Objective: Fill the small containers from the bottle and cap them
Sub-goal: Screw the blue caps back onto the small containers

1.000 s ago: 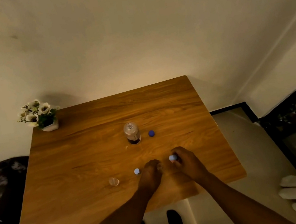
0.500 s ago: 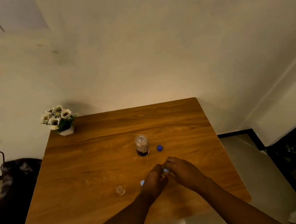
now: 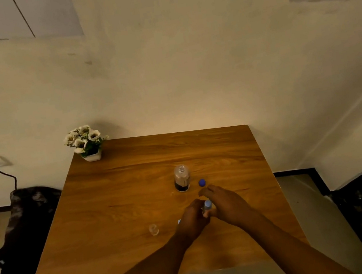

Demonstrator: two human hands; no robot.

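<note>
Since a second ago your left hand (image 3: 192, 220) and right hand (image 3: 225, 203) have closed in together, both pinching a small container (image 3: 206, 208) with a pale blue cap above the desk (image 3: 119, 201). The open bottle (image 3: 181, 178) stands behind them, its blue cap (image 3: 202, 182) beside it, and an empty small container (image 3: 153, 229) sits left. A flower pot (image 3: 87, 143) occupies the far corner against the pale wall, a dark bag (image 3: 28, 232) on the floor.

The left hand (image 3: 194, 220) hides most of a pale cap (image 3: 179, 221) beside it on the counter (image 3: 119, 205); the vial (image 3: 206, 207) it pinches shows only its top.
</note>
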